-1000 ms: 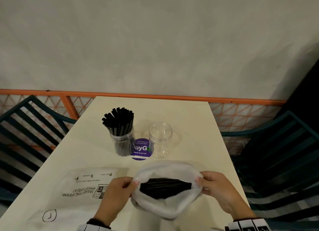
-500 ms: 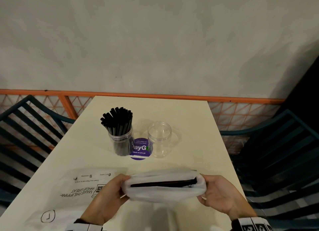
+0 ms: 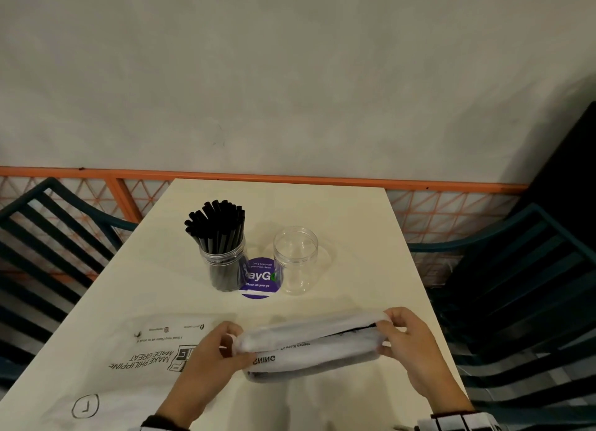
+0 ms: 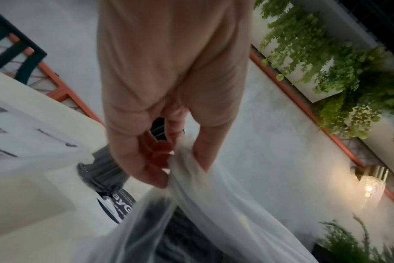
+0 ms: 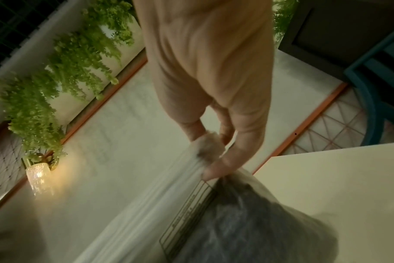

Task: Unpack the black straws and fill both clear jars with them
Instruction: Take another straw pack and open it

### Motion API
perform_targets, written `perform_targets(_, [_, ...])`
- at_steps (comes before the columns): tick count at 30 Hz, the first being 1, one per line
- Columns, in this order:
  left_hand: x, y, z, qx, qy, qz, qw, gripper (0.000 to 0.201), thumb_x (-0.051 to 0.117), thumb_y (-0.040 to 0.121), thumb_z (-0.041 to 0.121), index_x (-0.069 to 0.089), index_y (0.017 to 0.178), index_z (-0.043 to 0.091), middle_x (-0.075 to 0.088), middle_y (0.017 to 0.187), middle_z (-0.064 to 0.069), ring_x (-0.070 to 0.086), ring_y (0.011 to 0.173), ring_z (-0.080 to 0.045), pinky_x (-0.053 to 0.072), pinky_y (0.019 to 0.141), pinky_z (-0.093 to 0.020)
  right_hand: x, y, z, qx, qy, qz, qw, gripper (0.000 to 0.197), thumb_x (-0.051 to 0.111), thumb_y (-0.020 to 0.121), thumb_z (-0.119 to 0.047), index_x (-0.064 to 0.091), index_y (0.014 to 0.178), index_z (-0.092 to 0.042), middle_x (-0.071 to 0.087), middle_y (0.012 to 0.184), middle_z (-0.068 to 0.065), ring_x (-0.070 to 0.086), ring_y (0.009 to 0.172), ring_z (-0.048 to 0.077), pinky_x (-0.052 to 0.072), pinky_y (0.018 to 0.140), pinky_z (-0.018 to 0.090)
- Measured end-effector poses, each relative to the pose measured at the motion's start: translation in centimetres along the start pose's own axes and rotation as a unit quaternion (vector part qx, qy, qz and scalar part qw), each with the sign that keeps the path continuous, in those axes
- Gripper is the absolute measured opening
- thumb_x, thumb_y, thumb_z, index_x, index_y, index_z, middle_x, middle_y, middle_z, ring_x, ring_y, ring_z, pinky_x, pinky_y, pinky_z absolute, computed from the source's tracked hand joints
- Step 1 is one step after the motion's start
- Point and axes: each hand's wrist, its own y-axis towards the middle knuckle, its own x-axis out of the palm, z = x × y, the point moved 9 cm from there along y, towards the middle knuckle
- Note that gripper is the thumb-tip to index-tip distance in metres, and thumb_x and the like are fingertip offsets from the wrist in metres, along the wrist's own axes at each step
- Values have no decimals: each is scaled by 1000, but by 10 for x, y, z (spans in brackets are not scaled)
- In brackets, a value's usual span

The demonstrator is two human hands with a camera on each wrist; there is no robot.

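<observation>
Straws were the job, roughly half done judging by the layout. Table (image 3: 354,224), cream top, held everything. Big white mailer (image 3: 106,366) with printed text lay flat at the near left, looking already emptied. Plastic bag (image 3: 309,346) with the remaining black straws (image 3: 354,330) inside was held across the near edge of the table, between both hands, with only a thin dark slit showing along its top.

Left hand (image 3: 206,363) pinched the bag's left end, thumb and fingers gripping bunched film; the left wrist view showed the same pinch (image 4: 160,156). Right hand (image 3: 409,346) pinched the right end, fingers curled onto the film, confirmed in the right wrist view (image 5: 216,147).

Full jar (image 3: 222,269) stood mid-table, packed with upright straws sticking well above the rim. Empty jar (image 3: 295,263) stood near it to the right, lid off, nothing inside. Purple round sticker (image 3: 259,277) sat between the two jars.

Done: first jar filled. Left: get the bag open, pull the straws out, load the empty jar. How many straws remained in the bag could not be told through the film.
</observation>
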Motion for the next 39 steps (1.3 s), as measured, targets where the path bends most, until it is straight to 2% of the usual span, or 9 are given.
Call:
perform_targets(6, [-21,4,-3,-1,43,124,991,5,65,79,14,61,78,17,67,80,-3,61,76,-22,49,73,-36,12,-6,0,21,31,-52,998,9,62,85,-4,67,91,-8,67,88,16,63,80,25,52,62,27])
perform_targets(10, [-13,9,-13,-42,-14,72,996,7,66,81,14,69,78,9,72,77,-9,66,74,-26,55,72,-35,19,-8,3,47,65,-82,993,17,66,81,-4,61,98,-6,67,83,23,62,74,26,53,66,29])
perform_targets(14, [-6,8,-11,-57,-47,61,995,16,57,86,8,70,77,4,66,68,-7,55,62,-17,42,56,-23,26,-8,17,79,28,-92,992,18,67,82,-11,55,96,-10,63,75,12,53,70,20,37,62,25])
perform_targets(19, [-13,10,-25,-96,-132,97,982,17,57,87,9,52,103,6,55,74,-12,48,64,-21,42,60,-29,25,-6,43,170,112,-130,970,19,64,84,-5,47,86,-13,38,49,-3,28,40,8,21,35,18])
perform_targets(23, [-11,9,-28,-106,-202,64,971,21,52,90,6,46,110,6,54,79,-16,46,66,-22,44,67,-31,23,-5,53,188,127,-129,965,22,64,83,-3,45,83,-14,36,46,-4,25,36,8,18,34,18])
perform_targets(27, [-10,8,-29,-99,-81,60,990,41,71,78,18,47,110,13,61,97,-16,61,82,-26,48,84,-38,21,-1,47,142,77,-125,979,21,66,82,-6,46,84,-13,34,46,-4,26,40,8,18,36,19])
perform_targets(34, [-6,8,-24,-89,65,76,991,49,75,72,13,46,111,12,68,82,-14,61,79,-24,41,69,-32,19,-2,45,134,81,-130,979,21,64,83,-4,45,81,-13,38,51,0,29,43,9,19,35,18])
perform_targets(37, [-3,8,-24,-104,-58,49,992,42,66,79,2,45,115,10,66,95,-18,56,81,-21,38,74,-31,15,1,51,155,101,-115,976,23,60,85,-1,42,78,-14,37,47,-4,28,39,8,20,33,17])
perform_targets(39, [-2,8,-16,-101,-140,30,984,35,61,82,0,47,113,11,64,91,-15,52,76,-17,34,72,-31,15,1,54,174,126,-117,970,27,57,86,2,39,75,-15,36,48,-3,27,36,7,19,31,17])
